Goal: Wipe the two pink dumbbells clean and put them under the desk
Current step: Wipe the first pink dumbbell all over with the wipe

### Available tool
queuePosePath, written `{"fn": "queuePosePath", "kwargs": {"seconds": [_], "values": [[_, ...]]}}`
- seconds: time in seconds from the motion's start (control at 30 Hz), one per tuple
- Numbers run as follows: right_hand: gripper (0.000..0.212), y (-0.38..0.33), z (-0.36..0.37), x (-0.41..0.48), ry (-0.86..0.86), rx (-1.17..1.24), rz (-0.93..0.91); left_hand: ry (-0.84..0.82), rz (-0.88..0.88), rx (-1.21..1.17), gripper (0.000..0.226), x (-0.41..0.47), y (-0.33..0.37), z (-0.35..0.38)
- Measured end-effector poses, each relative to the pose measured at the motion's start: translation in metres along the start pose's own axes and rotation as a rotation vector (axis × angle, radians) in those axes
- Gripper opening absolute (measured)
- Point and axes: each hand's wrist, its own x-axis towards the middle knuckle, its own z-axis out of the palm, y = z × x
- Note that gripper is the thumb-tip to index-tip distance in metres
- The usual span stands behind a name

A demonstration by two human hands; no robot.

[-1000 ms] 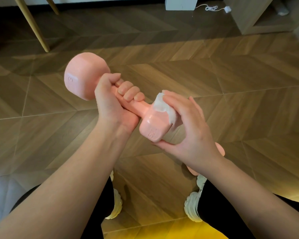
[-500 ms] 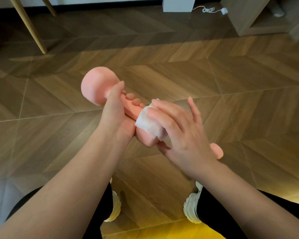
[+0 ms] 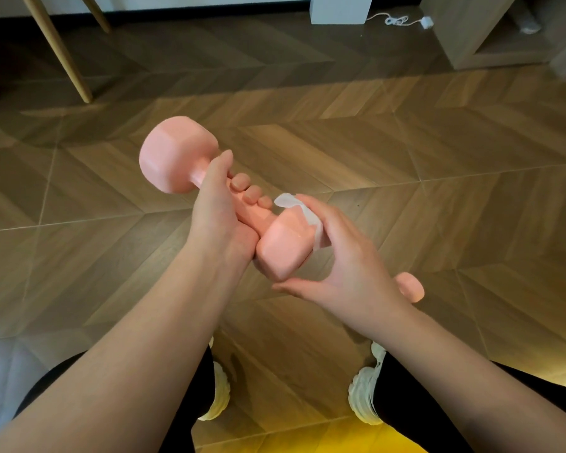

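My left hand [image 3: 219, 207] is wrapped around the handle of a pink dumbbell [image 3: 177, 155], held above the floor with one head up to the left and the other low toward me. My right hand [image 3: 350, 263] presses a white wet wipe [image 3: 303, 209] against the far side of the near head [image 3: 285, 246]. A second pink dumbbell [image 3: 412, 287] lies on the floor behind my right wrist, mostly hidden by it.
Wooden herringbone floor [image 3: 438, 152] all around. A slanted wooden furniture leg [image 3: 58, 50] stands at the upper left. A white block [image 3: 340, 8] and a white cable [image 3: 396, 20] lie at the top, a low wooden unit [image 3: 471, 37] at the upper right. My white shoes [image 3: 363, 397] are below.
The wipe has slid from the top of the near head to its far right side. The dumbbell has turned a little in my left hand, and its near head shows again.
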Motion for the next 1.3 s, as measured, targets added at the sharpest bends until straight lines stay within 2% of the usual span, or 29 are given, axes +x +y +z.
{"fn": "queuePosePath", "kwargs": {"seconds": [0.07, 0.17, 0.2, 0.23, 0.4, 0.47, 0.6, 0.63, 0.73, 0.8, 0.97, 1.0, 1.1, 1.17, 1.23, 1.3], "values": [[0.093, -0.0002, -0.0016, -0.0008, 0.032, -0.024, -0.059, -0.015, 0.002, 0.001, 0.033, -0.0009, 0.0003, 0.0008], [0.075, 0.0014, -0.0010, -0.0027, 0.096, -0.135, -0.302, -0.048, -0.018, -0.015, 0.034, -0.0014, 0.0007, 0.0015], [0.072, 0.0021, -0.0010, -0.0023, 0.105, -0.152, -0.333, -0.052, -0.017, -0.015, 0.034, -0.0012, 0.0007, 0.0014], [0.072, 0.0032, -0.0011, -0.0019, 0.099, -0.144, -0.318, -0.055, -0.011, -0.008, 0.034, -0.0012, 0.0004, 0.0015], [0.095, 0.0012, 0.0025, -0.0015, 0.052, 0.034, -0.013, -0.047, 0.039, 0.006, 0.035, -0.0020, 0.0016, 0.0017], [0.093, 0.0012, 0.0033, -0.0026, 0.072, 0.010, -0.040, -0.046, 0.043, 0.000, 0.036, -0.0018, 0.0023, 0.0014], [0.071, 0.0007, 0.0022, -0.0052, 0.176, -0.116, -0.333, -0.042, 0.026, -0.040, 0.038, -0.0018, 0.0037, 0.0025], [0.070, 0.0019, 0.0022, -0.0044, 0.181, -0.120, -0.343, -0.040, 0.028, -0.041, 0.038, -0.0019, 0.0039, 0.0028], [0.087, 0.0014, 0.0030, -0.0020, 0.119, -0.009, -0.122, -0.041, 0.055, -0.012, 0.035, -0.0011, 0.0041, 0.0022], [0.092, 0.0029, 0.0021, -0.0011, 0.103, 0.018, -0.070, -0.044, 0.065, -0.004, 0.034, -0.0002, 0.0041, 0.0012], [0.065, 0.0000, 0.0003, -0.0035, 0.169, -0.117, -0.347, -0.044, 0.014, -0.060, 0.037, 0.0003, 0.0044, 0.0008], [0.066, 0.0016, 0.0008, -0.0028, 0.158, -0.118, -0.336, -0.041, 0.018, -0.055, 0.036, 0.0003, 0.0039, 0.0003], [0.087, -0.0005, 0.0005, -0.0013, 0.099, -0.019, -0.104, -0.047, 0.044, -0.020, 0.034, 0.0001, 0.0029, -0.0003], [0.092, 0.0004, 0.0006, -0.0016, 0.117, 0.011, -0.059, -0.059, 0.053, -0.012, 0.034, 0.0000, 0.0038, 0.0008], [0.086, 0.0000, 0.0001, -0.0026, 0.169, -0.029, -0.108, -0.070, 0.048, -0.023, 0.035, -0.0004, 0.0049, 0.0023], [0.077, -0.0008, 0.0003, -0.0052, 0.219, -0.102, -0.262, -0.075, 0.035, -0.045, 0.036, -0.0010, 0.0053, 0.0032]]}}
